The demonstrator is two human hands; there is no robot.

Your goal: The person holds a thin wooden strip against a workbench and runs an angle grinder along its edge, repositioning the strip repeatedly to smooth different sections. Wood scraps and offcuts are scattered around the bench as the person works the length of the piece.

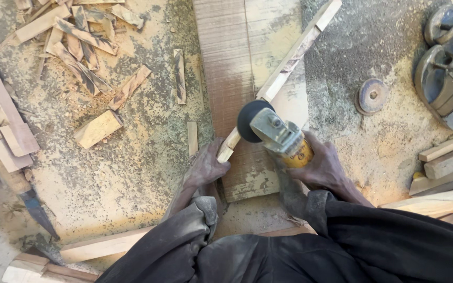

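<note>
one long wooden strip (289, 65) lies diagonally on one wide board (234, 68), running from near the hands up to the right, its far end passing the board's right edge. the left hand (205, 167) is clamped on the strip's near end. the right hand (323, 167) is closed around the yellow body of one angle grinder (279, 136); its black disc (251, 119) touches the strip just above the left hand. the two hands are apart, one on each side of the strip.

the board's near edge sits just ahead of the dark sleeves. the sawdust-covered floor (142, 157) left of the board is open but for three loose short pieces near its edge. farther left, a pile of offcuts (79, 42), too tangled to count, fills the upper corner. right of the board, one loose round disc (371, 96) lies on bare ground, well apart from the grinder. stacked wood lengths (449, 162) occupy the right edge; more lie along the bottom left.
</note>
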